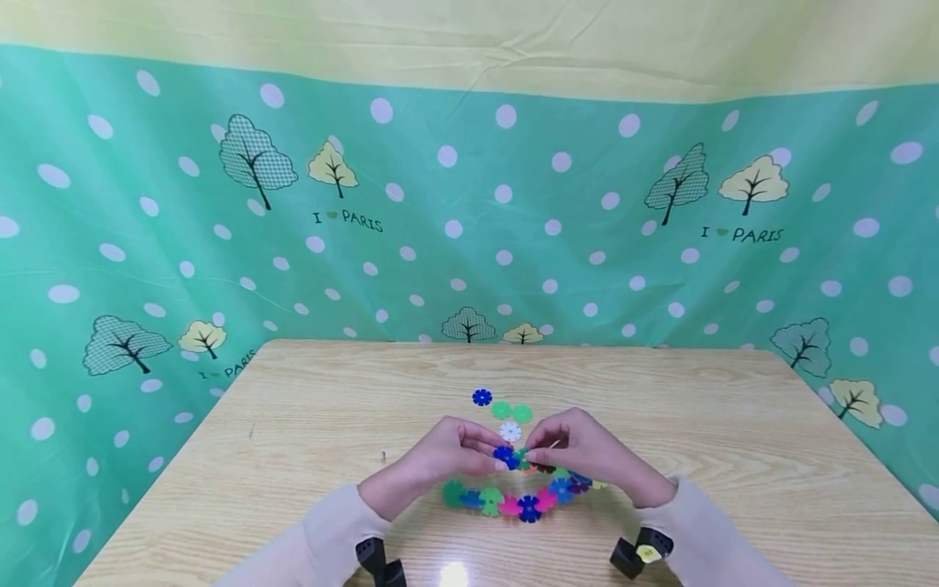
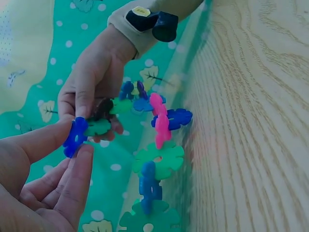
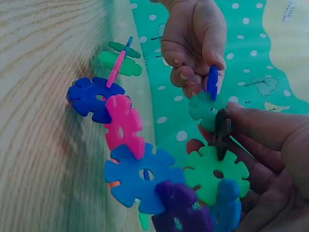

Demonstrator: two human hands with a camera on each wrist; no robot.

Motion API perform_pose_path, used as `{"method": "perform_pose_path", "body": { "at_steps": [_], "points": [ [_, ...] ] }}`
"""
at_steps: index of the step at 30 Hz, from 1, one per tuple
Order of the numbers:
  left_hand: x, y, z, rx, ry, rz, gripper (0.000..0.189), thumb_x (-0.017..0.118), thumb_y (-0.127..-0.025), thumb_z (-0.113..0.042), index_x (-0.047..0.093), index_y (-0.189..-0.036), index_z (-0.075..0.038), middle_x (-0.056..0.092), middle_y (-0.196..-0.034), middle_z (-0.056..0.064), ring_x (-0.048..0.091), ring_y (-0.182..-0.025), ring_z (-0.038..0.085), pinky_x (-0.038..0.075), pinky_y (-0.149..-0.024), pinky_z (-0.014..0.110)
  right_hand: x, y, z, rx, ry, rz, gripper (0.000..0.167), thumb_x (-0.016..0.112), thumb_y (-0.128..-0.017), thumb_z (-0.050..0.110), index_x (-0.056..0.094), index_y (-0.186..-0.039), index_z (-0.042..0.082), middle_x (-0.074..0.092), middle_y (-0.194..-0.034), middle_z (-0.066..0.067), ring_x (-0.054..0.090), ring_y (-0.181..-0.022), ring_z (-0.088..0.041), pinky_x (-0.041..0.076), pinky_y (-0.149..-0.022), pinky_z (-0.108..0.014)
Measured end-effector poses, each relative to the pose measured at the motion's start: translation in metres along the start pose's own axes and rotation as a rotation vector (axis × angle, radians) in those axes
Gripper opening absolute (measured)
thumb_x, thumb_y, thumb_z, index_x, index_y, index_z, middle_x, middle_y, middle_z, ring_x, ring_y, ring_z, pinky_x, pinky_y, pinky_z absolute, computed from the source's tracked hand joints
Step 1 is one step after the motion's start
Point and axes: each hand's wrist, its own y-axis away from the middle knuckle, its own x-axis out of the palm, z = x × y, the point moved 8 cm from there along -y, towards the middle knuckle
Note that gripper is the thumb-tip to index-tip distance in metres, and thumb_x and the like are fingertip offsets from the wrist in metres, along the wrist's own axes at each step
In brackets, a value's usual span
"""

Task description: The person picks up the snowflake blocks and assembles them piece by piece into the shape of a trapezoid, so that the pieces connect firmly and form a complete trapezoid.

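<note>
Between thumb and fingers, my left hand (image 1: 456,448) pinches a dark blue notched snowflake disc (image 2: 76,137). My right hand (image 1: 583,447) grips the end of a chain of interlocked snowflake discs, at a green disc (image 3: 202,110) and the black disc (image 3: 221,135) joined to it. The blue disc's edge meets the green one; how deep the slots sit cannot be told. From there the chain curves round through a light green disc (image 3: 218,175), a purple one (image 3: 182,208), blue and pink ones, to a green disc (image 1: 454,493) at its other end.
Beyond the hands, a dark blue disc (image 1: 482,397), two light green discs (image 1: 501,410) and a white disc (image 1: 510,431) lie loose on the wooden table (image 1: 330,391). A green dotted curtain (image 1: 411,204) hangs behind the table's far edge.
</note>
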Motion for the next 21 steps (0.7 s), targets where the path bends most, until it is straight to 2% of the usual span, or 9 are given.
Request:
{"method": "perform_pose_path", "body": {
  "at_steps": [5, 13, 21],
  "points": [
    [0.001, -0.002, 0.002, -0.003, -0.018, -0.004, 0.026, 0.074, -0.080, -0.010, 0.069, -0.103, 0.001, 0.071, -0.087, 0.009, 0.068, -0.083, 0.026, 0.057, -0.073, 0.036, 0.002, 0.000, 0.001, -0.002, -0.018, 0.009, 0.009, 0.068, -0.087, 0.016, 0.071, -0.087, 0.008, 0.069, -0.080, -0.002, 0.062, -0.069, -0.009, 0.055, -0.065, -0.025],
    [-0.009, -0.009, 0.007, 0.023, 0.012, 0.009, 0.038, 0.070, -0.082, -0.009, 0.061, -0.116, 0.006, 0.069, -0.104, 0.015, 0.067, -0.090, 0.019, 0.056, -0.078, 0.031, 0.000, 0.006, -0.005, 0.025, -0.034, 0.018, 0.008, 0.067, -0.088, 0.015, 0.070, -0.087, 0.008, 0.068, -0.078, -0.002, 0.059, -0.064, -0.008, 0.053, -0.060, -0.024],
    [-0.020, -0.027, 0.023, 0.003, -0.003, -0.013, 0.038, 0.071, -0.081, -0.005, 0.061, -0.117, 0.005, 0.067, -0.110, 0.017, 0.066, -0.094, 0.018, 0.053, -0.084, 0.029, 0.001, 0.008, -0.007, 0.001, -0.060, 0.054, 0.010, 0.066, -0.088, 0.016, 0.070, -0.088, 0.007, 0.068, -0.078, -0.003, 0.054, -0.063, -0.005, 0.050, -0.058, -0.021]
  ]
}}
